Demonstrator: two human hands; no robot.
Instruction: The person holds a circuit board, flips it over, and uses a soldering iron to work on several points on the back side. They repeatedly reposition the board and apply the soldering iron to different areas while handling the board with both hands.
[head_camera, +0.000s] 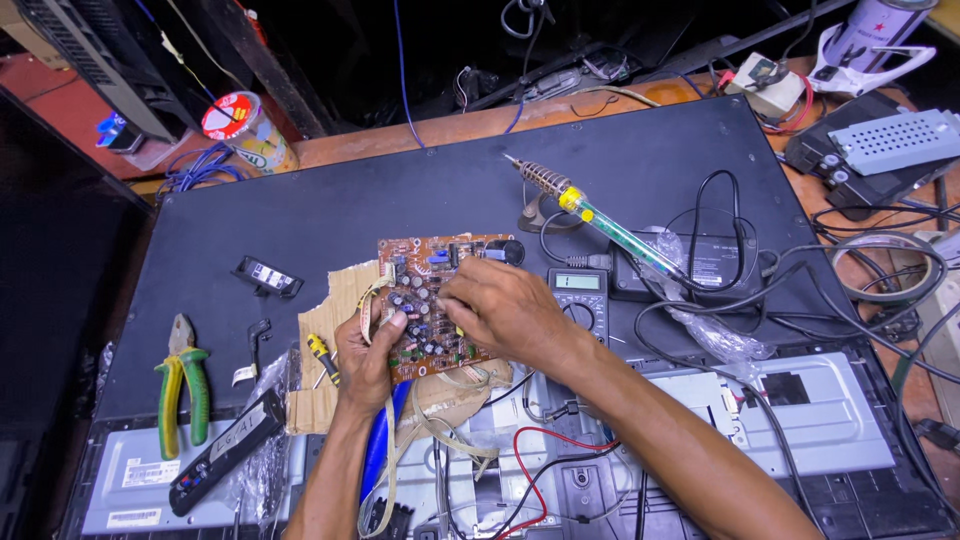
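Far left on the dark surface, the green-handled pliers lie untouched. My left hand has a narrow grip on the near-left edge of the brown circuit board, holding it flat mid-surface. My right hand presses fingertips onto its components; whether they pinch anything I cannot tell. Farther right, the soldering iron rests in its stand, so I judge soldering not yet begun.

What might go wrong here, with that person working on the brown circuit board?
The soldering iron rests in its stand just behind the circuit board; if hot, a sleeve or cable could brush it. Loose cables crowd the right side and might snag the right hand. The left hand only pinches the board's edge, so it may slip.
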